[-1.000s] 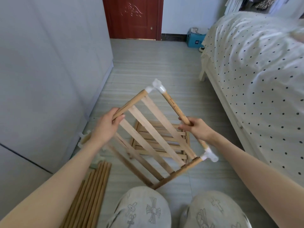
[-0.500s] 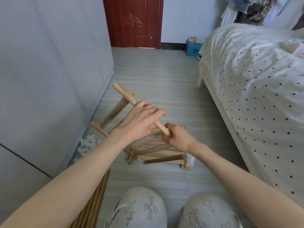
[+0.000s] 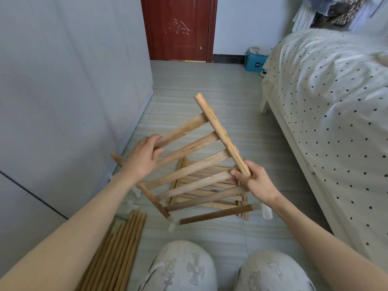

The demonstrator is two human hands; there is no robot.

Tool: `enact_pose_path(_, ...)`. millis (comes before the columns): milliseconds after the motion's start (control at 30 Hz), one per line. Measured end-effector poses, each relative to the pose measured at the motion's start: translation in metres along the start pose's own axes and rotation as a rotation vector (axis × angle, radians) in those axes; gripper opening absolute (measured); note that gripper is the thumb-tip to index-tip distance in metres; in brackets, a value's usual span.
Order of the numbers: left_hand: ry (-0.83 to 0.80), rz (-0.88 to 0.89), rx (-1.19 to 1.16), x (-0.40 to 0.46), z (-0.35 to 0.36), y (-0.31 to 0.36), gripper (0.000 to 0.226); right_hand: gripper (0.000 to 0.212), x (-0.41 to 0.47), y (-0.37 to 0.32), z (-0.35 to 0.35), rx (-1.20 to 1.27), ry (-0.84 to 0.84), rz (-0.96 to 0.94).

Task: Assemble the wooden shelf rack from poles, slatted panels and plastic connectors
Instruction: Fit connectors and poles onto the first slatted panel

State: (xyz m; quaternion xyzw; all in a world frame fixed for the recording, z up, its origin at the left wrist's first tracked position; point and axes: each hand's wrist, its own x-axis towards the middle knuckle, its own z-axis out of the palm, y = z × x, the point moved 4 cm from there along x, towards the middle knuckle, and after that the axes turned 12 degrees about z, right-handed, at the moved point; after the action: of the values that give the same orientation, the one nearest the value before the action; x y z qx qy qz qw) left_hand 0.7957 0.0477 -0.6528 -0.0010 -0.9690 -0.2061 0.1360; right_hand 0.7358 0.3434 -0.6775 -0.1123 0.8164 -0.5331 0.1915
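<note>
Slatted panel (image 3: 195, 164) now flipped above spare poles (image 3: 117, 253)

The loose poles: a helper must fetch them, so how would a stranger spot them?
Start at the grey wardrobe on the left and look down to the floor beside the person's left forearm. The loose poles lie there as a tight bundle, bare round sticks without slats or white connectors, unlike the held panel.
</note>
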Motion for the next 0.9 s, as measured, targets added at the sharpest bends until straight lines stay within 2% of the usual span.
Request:
enact_pose_path(67, 0.017, 0.019, -0.005, 0.003, -0.002, -0.006, 0.022, 0.016, 0.003, 0.009, 0.0, -0.072, 0.028, 0.026)
enact_pose_path(167, -0.04, 0.017, -0.138, -0.005, 0.013, -0.008, 0.01, 0.018, 0.01, 0.024, 0.001, -0.264, 0.108, 0.164)
enact_pose_path(267, -0.001, 0.043, -0.209, -0.016, 0.036, -0.001, 0.007, 0.027, 0.014, 0.036, 0.005, -0.566, 0.053, 0.429)
enact_pose_path(333, -0.003, 0.084, -0.189, -0.018, 0.05, 0.005, 0.009, 0.033, 0.014, 0.039, 0.007, -0.805, 0.016, 0.533)
enact_pose_path(400, -0.018, 0.081, -0.125, -0.018, 0.065, 0.009, 0.01, 0.039, 0.013, 0.033, 0.016, -0.923, -0.068, 0.476)
enact_pose_path(500, -0.023, 0.074, -0.038, -0.02, 0.083, 0.013, 0.015, 0.032, 0.011, 0.016, 0.043, -0.864, -0.168, 0.229)
enact_pose_path(600, -0.048, 0.136, -0.054, -0.022, 0.097, 0.017, 0.016, 0.024, 0.017, -0.007, 0.063, -0.927, 0.049, -0.162)
enact_pose_path(667, -0.063, 0.17, -0.08, -0.024, 0.105, 0.018, 0.017, 0.03, 0.027, -0.008, 0.075, -1.073, 0.077, -0.319)
enact_pose_path(700, -0.063, 0.183, -0.089, -0.026, 0.109, 0.019, 0.017, 0.035, 0.034, -0.002, 0.081, -1.177, 0.022, -0.295)
enact_pose_path(767, -0.062, 0.2, -0.098, -0.029, 0.117, 0.02, 0.018, 0.037, 0.049, 0.016, 0.089, -1.269, -0.149, -0.111)
enact_pose_path(833, -0.061, 0.209, -0.112, -0.031, 0.123, 0.021, 0.019, 0.028, 0.057, 0.033, 0.096, -1.225, -0.287, 0.018)
enact_pose_path(900, -0.039, 0.233, -0.118, -0.033, 0.122, 0.023, 0.018, 0.025, 0.061, 0.045, 0.101, -1.186, -0.296, 0.005)
